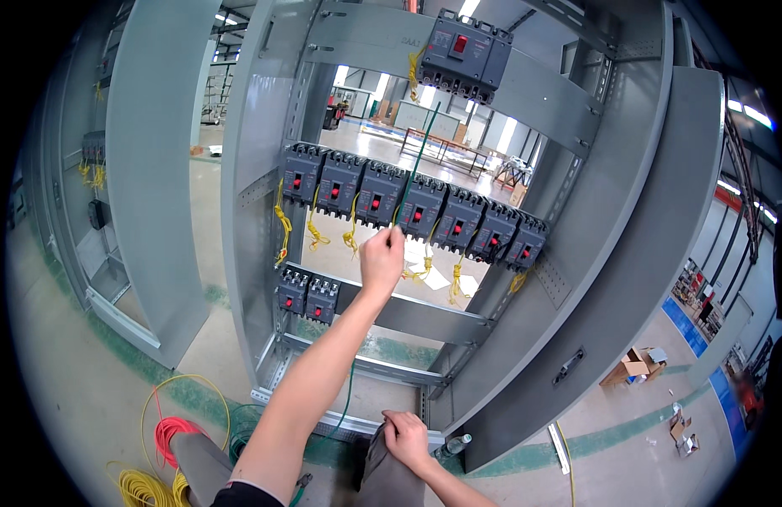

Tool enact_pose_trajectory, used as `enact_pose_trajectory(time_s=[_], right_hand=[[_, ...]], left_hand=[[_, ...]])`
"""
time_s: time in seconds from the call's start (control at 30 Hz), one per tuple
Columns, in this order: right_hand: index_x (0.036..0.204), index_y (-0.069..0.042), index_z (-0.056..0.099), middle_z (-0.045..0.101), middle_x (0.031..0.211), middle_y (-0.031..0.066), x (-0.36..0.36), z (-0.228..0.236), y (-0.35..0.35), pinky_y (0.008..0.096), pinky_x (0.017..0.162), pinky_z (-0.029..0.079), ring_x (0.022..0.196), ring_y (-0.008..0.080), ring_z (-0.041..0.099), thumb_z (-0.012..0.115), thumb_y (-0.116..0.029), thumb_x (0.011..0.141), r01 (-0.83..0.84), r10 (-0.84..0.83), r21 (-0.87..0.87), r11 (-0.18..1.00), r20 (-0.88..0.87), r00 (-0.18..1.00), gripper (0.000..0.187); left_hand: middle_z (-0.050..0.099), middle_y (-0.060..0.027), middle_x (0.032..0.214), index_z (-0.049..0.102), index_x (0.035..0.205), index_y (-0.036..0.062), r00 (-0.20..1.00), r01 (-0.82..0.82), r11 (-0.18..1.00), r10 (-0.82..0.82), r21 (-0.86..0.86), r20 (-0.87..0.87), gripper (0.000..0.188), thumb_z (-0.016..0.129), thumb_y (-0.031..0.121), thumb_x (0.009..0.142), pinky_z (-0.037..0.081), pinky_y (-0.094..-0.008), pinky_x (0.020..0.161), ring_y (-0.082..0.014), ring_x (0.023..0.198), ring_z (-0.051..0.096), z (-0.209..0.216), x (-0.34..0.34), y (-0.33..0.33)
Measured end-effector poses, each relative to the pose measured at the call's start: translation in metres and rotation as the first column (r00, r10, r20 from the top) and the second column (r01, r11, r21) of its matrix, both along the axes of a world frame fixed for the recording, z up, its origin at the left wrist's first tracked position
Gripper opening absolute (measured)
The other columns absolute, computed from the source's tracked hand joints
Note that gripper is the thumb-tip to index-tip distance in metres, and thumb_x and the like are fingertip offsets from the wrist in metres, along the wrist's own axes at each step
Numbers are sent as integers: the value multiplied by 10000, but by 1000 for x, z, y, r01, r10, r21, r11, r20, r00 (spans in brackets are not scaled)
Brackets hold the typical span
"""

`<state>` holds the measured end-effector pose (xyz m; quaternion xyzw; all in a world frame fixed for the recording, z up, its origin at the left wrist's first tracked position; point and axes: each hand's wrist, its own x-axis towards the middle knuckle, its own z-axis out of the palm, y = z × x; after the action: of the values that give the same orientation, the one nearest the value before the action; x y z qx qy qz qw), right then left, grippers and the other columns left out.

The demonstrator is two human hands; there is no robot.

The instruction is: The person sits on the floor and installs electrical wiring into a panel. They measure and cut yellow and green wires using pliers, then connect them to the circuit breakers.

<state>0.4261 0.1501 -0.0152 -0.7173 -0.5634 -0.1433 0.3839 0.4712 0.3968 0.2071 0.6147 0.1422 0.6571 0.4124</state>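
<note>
My left hand [382, 260] is raised just below the middle of a row of dark grey circuit breakers. Its fingers are pinched on a green wire [418, 160], which rises past the front of a breaker [422, 205] to a free end above the row. Lower down, the same colour of wire [350, 393] hangs beneath my forearm towards the floor. My right hand [406, 435] rests on my knee with nothing in it, fingers lying over the grey trousers. Yellow wire bundles [316, 234] dangle from several breakers.
A grey metal cabinet frame [252, 169] surrounds the breakers, with a larger breaker [465, 52] on top and two smaller ones [306, 296] below. Red [173, 433] and yellow [144, 487] wire coils lie at lower left. A bottle [455, 444] stands beside the cabinet base; a cardboard box [634, 366] lies further right.
</note>
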Motion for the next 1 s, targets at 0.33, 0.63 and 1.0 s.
enact_pose_trajectory(time_s=[0.33, 0.63, 1.0], right_hand=[[897, -21, 693, 687, 808, 127, 13, -7, -3, 406, 715, 532, 743, 307, 655, 604, -31, 779, 19, -20, -4, 1000, -57, 998, 148], [896, -11, 689, 683, 789, 143, 16, -4, 0, 406, 696, 528, 720, 312, 652, 607, -44, 793, 37, -37, 0, 999, -91, 995, 136], [887, -4, 698, 687, 781, 134, 17, -3, 3, 379, 680, 537, 712, 295, 661, 605, -25, 796, 48, -46, 14, 999, -99, 994, 131]], left_hand=[[545, -181, 578, 598, 733, -63, 1000, -22, 1000, 22, 14, 17, 364, 551, 231, 942, 407, -399, 567, -266, 520, 516, 31, 46, 25], [596, -208, 613, 624, 741, -64, 999, 45, 999, -46, -8, -13, 364, 552, 233, 939, 447, -421, 585, -354, 562, 593, 32, 49, 25], [544, -154, 565, 625, 757, -65, 998, 58, 998, -58, -36, 5, 365, 570, 245, 942, 405, -372, 554, -215, 508, 490, 32, 52, 28]])
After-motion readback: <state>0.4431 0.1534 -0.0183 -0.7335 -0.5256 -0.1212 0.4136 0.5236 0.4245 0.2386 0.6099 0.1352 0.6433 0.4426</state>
